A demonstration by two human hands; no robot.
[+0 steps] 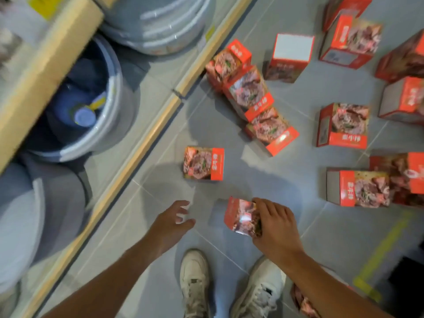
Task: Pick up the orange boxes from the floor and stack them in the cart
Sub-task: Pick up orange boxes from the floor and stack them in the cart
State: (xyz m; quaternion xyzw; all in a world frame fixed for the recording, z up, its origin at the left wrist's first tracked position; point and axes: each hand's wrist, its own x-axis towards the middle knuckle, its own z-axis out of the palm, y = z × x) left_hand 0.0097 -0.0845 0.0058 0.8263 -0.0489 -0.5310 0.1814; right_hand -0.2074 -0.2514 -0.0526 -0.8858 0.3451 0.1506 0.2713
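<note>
1. You have one orange box (241, 216) tilted up off the grey floor (252, 168) just ahead of your shoes, gripped along its right edge by your right hand (275, 223).
2. A single box (203, 163) lies flat a little further out, picture side up.
3. Beyond it, three boxes (250, 92) lean on each other in a slanting row.
4. One box (290, 57) stands with its plain white face up.
5. More boxes (344, 125) lie scattered to your right, some touching or overlapping.
</note>
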